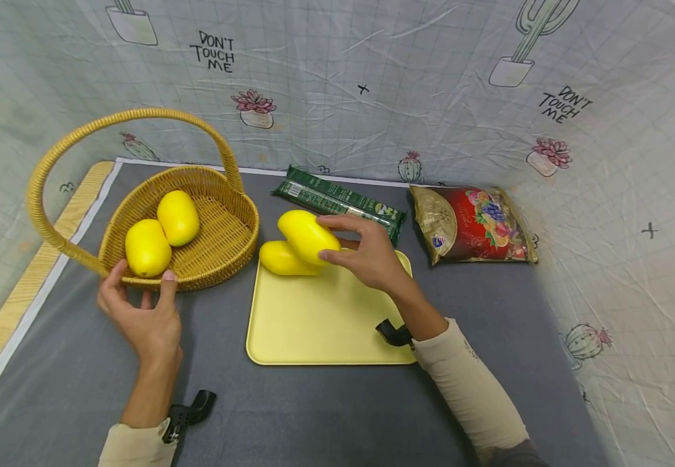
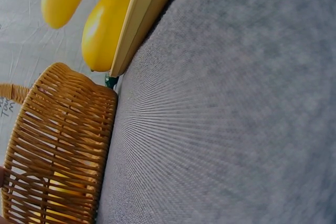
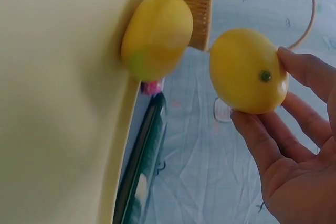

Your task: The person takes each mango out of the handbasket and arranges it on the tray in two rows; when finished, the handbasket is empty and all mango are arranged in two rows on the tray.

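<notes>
My right hand [image 1: 367,253] pinches one end of a yellow mango [image 1: 307,235] between thumb and fingers, holding it up over the far left of the yellow tray [image 1: 326,324]. In the right wrist view, a green stem spot shows on this held mango [image 3: 244,72]. Beneath it, a second mango [image 1: 283,259] lies at the tray's far left corner. My left hand [image 1: 147,321] holds the near rim of a wicker basket [image 1: 215,275], thumb and forefinger at the edge. Inside the basket, at its left side, rest two mangoes [image 1: 148,248], touching each other.
Behind the tray lies a long green packet [image 1: 337,198]. A red and gold bag [image 1: 478,224] with fruit pictures sits at the right. The basket's tall handle [image 1: 139,113] arches above it. A patterned cloth [image 1: 326,78] hangs behind the grey table cover [image 1: 291,415].
</notes>
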The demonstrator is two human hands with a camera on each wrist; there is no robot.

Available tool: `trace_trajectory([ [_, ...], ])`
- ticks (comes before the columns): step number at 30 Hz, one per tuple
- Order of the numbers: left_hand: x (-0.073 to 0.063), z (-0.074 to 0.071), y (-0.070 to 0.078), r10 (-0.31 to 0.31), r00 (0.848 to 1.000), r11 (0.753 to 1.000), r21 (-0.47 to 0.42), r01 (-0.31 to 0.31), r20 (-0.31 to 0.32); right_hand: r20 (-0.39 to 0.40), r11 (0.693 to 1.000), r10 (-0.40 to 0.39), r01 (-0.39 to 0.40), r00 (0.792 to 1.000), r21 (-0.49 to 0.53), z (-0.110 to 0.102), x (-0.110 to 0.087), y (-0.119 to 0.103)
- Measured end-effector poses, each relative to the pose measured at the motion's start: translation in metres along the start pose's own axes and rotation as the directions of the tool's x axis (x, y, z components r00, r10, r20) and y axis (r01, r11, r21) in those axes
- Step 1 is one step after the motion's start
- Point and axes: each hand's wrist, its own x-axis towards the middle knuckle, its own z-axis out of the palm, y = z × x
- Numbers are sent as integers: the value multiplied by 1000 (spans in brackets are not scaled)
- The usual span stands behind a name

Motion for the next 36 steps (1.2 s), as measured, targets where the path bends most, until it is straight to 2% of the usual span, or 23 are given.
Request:
trace_trajectory([
  [10,0,0,-1,3,1000,1000,-2,-3,3,35,996,74,-75,997,37,-31,-21,22],
  [19,0,0,0,9,1000,1000,12,-9,0,92,985,159,-165,983,59,-55,-33,46],
  [28,0,0,0,8,1000,1000,21,-8,0,155,982,191,-189,969,-29,-76,-36,73],
  [36,-2,1,1,12,1000,1000,24,-12,-1,229,985,173,-170,958,-33,-88,-33,82],
])
